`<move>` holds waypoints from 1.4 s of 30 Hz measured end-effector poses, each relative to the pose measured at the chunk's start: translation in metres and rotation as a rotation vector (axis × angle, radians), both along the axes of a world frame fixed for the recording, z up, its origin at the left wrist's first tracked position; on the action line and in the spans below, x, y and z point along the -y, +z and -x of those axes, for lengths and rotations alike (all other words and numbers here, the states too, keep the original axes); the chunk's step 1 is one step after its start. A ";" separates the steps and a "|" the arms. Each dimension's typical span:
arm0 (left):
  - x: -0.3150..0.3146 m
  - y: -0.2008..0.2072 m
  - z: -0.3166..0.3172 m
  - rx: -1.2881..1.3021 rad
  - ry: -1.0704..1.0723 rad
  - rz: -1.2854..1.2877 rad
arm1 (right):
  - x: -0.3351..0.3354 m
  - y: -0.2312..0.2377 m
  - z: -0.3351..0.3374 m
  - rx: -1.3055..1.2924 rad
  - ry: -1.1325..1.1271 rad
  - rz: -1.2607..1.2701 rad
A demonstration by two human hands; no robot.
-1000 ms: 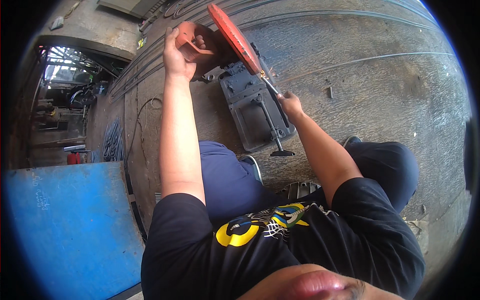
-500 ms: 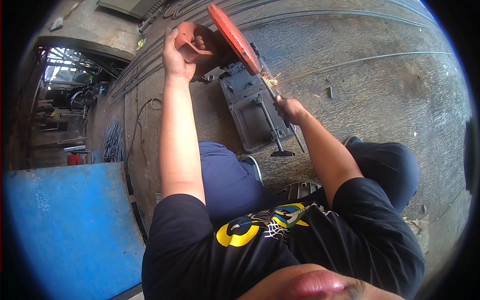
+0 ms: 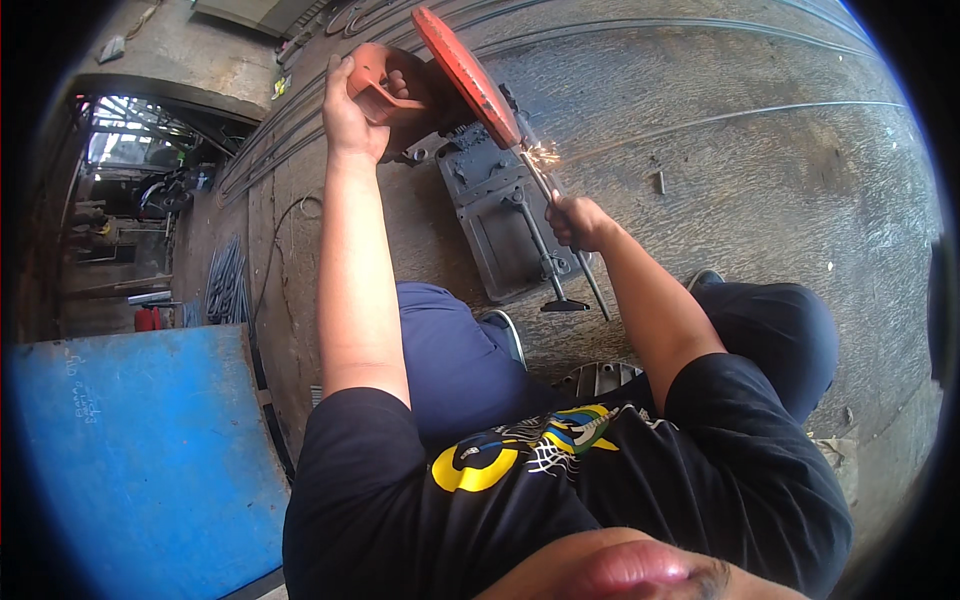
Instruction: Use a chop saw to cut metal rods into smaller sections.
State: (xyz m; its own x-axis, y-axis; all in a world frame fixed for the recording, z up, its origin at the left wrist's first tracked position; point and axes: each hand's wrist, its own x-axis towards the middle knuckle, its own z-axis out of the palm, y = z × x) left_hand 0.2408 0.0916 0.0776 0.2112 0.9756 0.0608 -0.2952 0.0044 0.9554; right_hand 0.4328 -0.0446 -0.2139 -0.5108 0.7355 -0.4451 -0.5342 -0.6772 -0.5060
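My left hand point(image 3: 348, 125) is closed around the orange handle of a chop saw point(image 3: 466, 78), with fingers showing through the grip opening. The red disc guard slants over the saw's dark metal base point(image 3: 492, 245). In my right hand point(image 3: 578, 222) a thin metal rod point(image 3: 596, 290) is gripped, its upper end under the guard and its lower end pointing toward me. Sparks point(image 3: 545, 154) fly where rod and guard meet; the disc's edge itself is hidden. Beside the rod, the clamp screw point(image 3: 536, 245) with its black crossbar runs along the base.
A short cut rod piece point(image 3: 659, 183) lies on the floor right of the saw. Long rods point(image 3: 690, 25) stretch across the far floor. At the left stand a blue panel point(image 3: 150, 450) and a bundle of bars point(image 3: 230, 285). A round ribbed metal part point(image 3: 597, 380) lies between my legs.
The rod's lower end has slid slightly toward me, and my right hand has shifted a little on it. The sparks look brighter. My left hand and the saw stay nearly where they were.
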 end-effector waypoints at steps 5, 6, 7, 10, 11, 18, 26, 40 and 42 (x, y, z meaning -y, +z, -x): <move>0.000 0.000 0.000 0.011 -0.008 -0.017 | 0.003 0.011 -0.001 -0.050 0.036 0.092; 0.000 0.000 0.000 0.006 -0.012 -0.013 | 0.003 0.012 -0.001 -0.082 0.053 0.098; 0.000 0.000 0.000 0.000 -0.007 -0.013 | 0.004 0.014 -0.001 -0.059 0.048 0.120; 0.001 0.001 0.000 -0.004 -0.005 -0.015 | 0.005 0.016 -0.003 -0.120 0.098 0.089; 0.001 0.001 0.000 -0.003 -0.008 -0.017 | 0.006 0.016 -0.003 -0.150 0.105 0.089; 0.002 0.001 -0.001 -0.006 -0.007 -0.021 | 0.006 0.016 -0.003 -0.194 0.108 0.079; -0.002 -0.001 0.002 -0.048 -0.006 -0.034 | 0.008 0.010 -0.001 -0.092 0.079 0.016; 0.000 0.000 0.000 -0.005 -0.017 -0.017 | 0.007 0.004 0.000 -0.041 0.052 0.002; -0.001 0.000 0.001 -0.001 -0.015 -0.014 | 0.006 0.003 0.001 -0.032 0.033 -0.007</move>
